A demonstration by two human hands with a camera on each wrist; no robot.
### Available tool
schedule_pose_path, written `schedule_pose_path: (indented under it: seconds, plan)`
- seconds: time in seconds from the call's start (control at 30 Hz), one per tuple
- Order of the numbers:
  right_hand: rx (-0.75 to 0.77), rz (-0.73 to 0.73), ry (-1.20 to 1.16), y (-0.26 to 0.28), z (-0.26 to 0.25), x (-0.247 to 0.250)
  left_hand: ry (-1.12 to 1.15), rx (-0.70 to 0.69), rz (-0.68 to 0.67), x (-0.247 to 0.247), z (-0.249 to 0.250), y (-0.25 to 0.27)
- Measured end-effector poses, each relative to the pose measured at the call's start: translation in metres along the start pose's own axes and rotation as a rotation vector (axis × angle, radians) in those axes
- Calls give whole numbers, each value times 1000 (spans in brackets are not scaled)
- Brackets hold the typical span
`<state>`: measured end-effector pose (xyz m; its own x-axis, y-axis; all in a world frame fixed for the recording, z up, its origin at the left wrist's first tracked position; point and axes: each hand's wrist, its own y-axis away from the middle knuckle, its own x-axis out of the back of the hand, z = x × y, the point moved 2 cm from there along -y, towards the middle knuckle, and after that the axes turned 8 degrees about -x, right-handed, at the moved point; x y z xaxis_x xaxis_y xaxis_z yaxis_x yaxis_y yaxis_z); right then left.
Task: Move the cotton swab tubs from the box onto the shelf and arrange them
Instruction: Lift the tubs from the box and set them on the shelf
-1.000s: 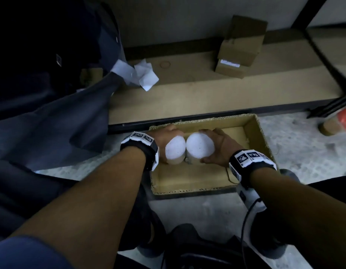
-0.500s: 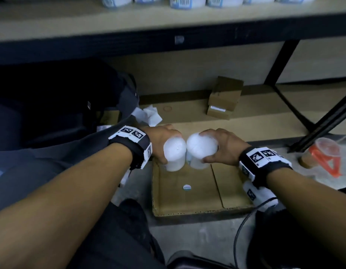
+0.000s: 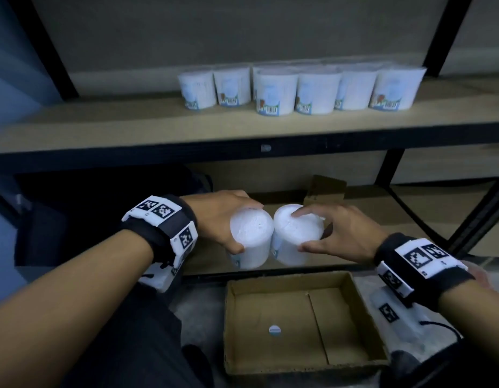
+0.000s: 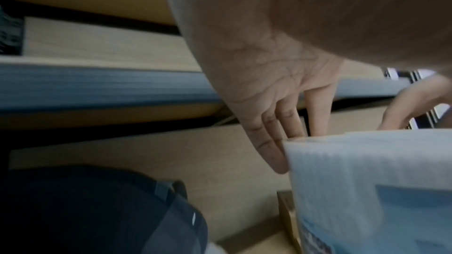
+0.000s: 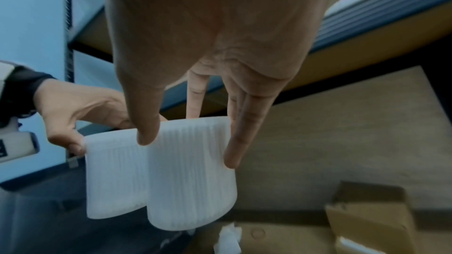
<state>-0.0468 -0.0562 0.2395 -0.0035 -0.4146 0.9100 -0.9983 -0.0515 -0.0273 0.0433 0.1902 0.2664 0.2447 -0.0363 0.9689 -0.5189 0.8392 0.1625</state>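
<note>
Two white cotton swab tubs hang side by side in the air above the cardboard box (image 3: 354, 309). My left hand (image 3: 228, 219) grips the left tub (image 3: 252, 242) from its top and side. My right hand (image 3: 326, 233) holds the right tub (image 3: 294, 239), thumb on the near side and fingers over the lid. In the right wrist view the right tub (image 5: 193, 177) sits between thumb and fingers, with the left tub (image 5: 115, 177) touching it. The left wrist view shows the left tub (image 4: 367, 190) under my fingers (image 4: 274, 136). Nothing but a small round sticker lies inside the box.
Several labelled tubs (image 3: 298, 88) stand in rows on the middle shelf (image 3: 102, 127), with bare board to their left. The lower shelf holds a small cardboard box (image 3: 325, 189) and a dark bag (image 3: 88, 214). Black uprights frame the shelves.
Both hands have lifted the two tubs out of the box and raised them toward the shelf. My view has tilted up, bringing the middle shelf and its tubs into sight.
</note>
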Motion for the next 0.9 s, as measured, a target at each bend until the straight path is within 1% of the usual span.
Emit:
schedule_pose_path:
  seconds: [0.23,0.47,0.63,0.9]
  plan:
    - [79,78,-47,-3,-32,48,-13,7,172,51,8,34]
    - [153,151,-120,-14,-66,89,-22,76,276,100,10,64]
    - [169,158,-142,-24,-90,114,-28,119,330,132,7,81]
    - [183,244,-121,-44,-119,141,-55,148,381,173,-3,93]
